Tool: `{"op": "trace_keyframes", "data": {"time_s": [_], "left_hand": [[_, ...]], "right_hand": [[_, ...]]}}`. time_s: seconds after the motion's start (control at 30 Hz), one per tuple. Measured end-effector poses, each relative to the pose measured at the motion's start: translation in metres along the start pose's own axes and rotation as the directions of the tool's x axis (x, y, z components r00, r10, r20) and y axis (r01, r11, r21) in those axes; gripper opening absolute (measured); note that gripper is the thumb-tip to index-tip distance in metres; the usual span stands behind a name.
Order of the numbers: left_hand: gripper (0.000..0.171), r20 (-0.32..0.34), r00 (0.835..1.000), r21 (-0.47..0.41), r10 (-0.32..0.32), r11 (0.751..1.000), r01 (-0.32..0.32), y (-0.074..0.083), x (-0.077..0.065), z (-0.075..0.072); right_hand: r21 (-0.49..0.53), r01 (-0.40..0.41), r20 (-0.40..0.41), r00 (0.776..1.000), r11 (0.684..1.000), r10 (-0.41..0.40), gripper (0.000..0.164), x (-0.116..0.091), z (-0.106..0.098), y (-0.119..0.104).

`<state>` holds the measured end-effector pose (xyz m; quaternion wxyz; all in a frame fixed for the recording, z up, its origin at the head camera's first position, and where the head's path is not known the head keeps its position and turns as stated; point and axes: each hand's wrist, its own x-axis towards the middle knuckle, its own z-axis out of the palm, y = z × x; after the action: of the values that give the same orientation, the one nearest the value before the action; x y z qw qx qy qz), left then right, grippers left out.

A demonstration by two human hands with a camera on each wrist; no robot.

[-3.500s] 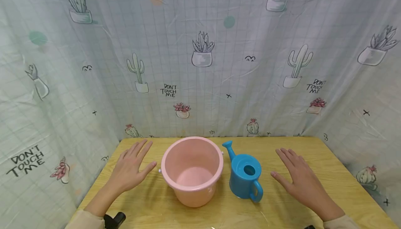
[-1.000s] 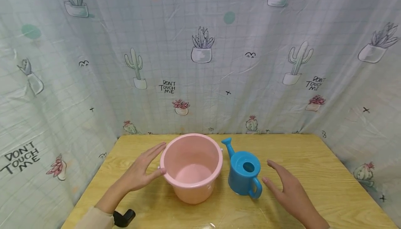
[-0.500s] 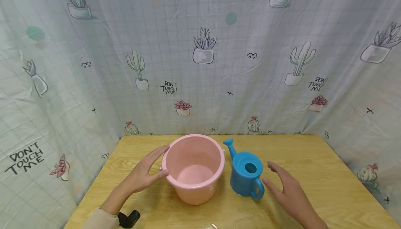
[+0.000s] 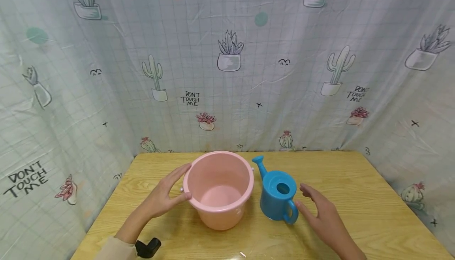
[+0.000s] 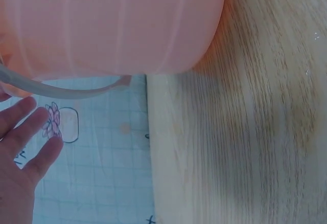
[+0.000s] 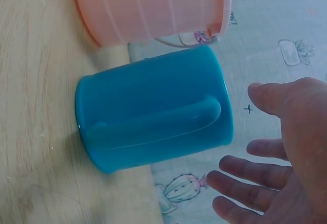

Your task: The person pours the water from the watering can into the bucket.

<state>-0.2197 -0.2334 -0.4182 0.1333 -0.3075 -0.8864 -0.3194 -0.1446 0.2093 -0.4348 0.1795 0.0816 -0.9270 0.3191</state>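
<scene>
A pink bucket [image 4: 220,216] stands upright on the table, nothing visible inside it. My left hand [image 4: 161,196] is at its left rim, thumb tip and forefinger touching the edge, the other fingers spread straight. In the left wrist view a pale handle [image 5: 66,90] hangs along the bucket's side, close to those fingers [image 5: 43,160]. Right of the bucket stands a blue watering can [image 4: 271,202], its spout pointing back and left, its loop handle towards the front right. My right hand [image 4: 325,216] hovers just right of that handle, fingers apart and relaxed, holding nothing.
The wooden table [image 4: 355,196] runs back to a hanging cloth [image 4: 259,82] printed with cacti, which also covers both sides. A black device [image 4: 147,248] sits at my left wrist, above the table's front.
My left hand has moved right, from beside the bucket to its rim. My right hand has come left, closer to the watering can's handle. Bucket and can have stayed in place.
</scene>
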Motion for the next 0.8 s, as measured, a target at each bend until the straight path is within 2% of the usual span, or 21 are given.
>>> {"op": "trace_keyframes", "data": {"time_s": [0.2, 0.47, 0.8], "left_hand": [[0.077, 0.011, 1.0, -0.028, -0.015, 0.999, 0.015, 0.0, -0.004, 0.001], [0.075, 0.003, 1.0, -0.063, -0.026, 0.998, 0.026, -0.001, -0.002, 0.001], [0.074, 0.004, 1.0, -0.135, -0.031, 0.99, 0.031, 0.003, -0.003, 0.004]], "right_hand": [[0.017, -0.056, 0.035, 0.998, 0.998, 0.055, 0.053, -0.002, 0.003, -0.001], [0.042, -0.041, 0.016, 0.999, 0.998, 0.04, 0.053, 0.001, 0.008, -0.002], [0.048, -0.08, 0.036, 0.996, 0.996, 0.078, 0.058, 0.002, 0.012, -0.008]]}}
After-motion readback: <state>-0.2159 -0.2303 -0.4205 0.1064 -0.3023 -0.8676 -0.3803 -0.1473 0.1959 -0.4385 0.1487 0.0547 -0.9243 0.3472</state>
